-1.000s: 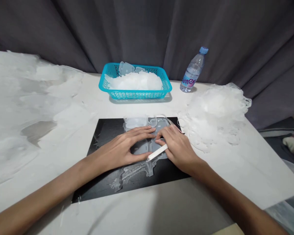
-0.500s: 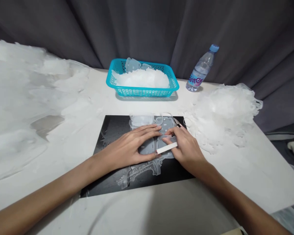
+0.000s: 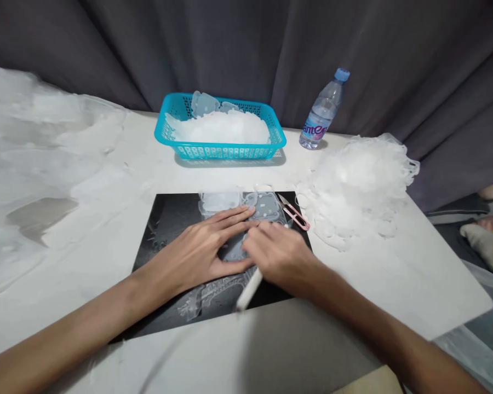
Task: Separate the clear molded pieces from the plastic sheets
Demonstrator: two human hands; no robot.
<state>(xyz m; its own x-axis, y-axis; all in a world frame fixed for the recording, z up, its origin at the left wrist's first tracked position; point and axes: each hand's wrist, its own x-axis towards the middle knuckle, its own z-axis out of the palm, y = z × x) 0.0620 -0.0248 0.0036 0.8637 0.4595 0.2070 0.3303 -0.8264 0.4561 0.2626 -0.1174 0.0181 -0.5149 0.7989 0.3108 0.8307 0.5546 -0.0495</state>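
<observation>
My left hand point(image 3: 209, 243) lies flat on a translucent moulded sheet point(image 3: 265, 207), fingers spread toward the right. The sheet rests on a black mat point(image 3: 168, 219). My right hand point(image 3: 280, 251) is closed round a slim white stick-like tool point(image 3: 250, 287), whose near end points toward me; its far end is mostly hidden under the hand. Both hands are close together over the sheet. Pink-handled thread snips point(image 3: 294, 213) lie at the mat's right side, beyond my right hand. Clear trimmed scraps point(image 3: 213, 293) sit on the mat near its front edge.
A blue basket point(image 3: 225, 150) holding translucent pieces stands at the back, with a water bottle point(image 3: 322, 112) to its right. A heap of clear scraps point(image 3: 365, 175) lies right of the mat; a large pile of translucent sheets point(image 3: 57, 153) covers the left. A grey curtain point(image 3: 230, 44) hangs behind.
My right hand has turned over and moved onto the sheet beside my left fingers, swinging the white tool's near end toward me. The snips now show fully. The view has shifted slightly right.
</observation>
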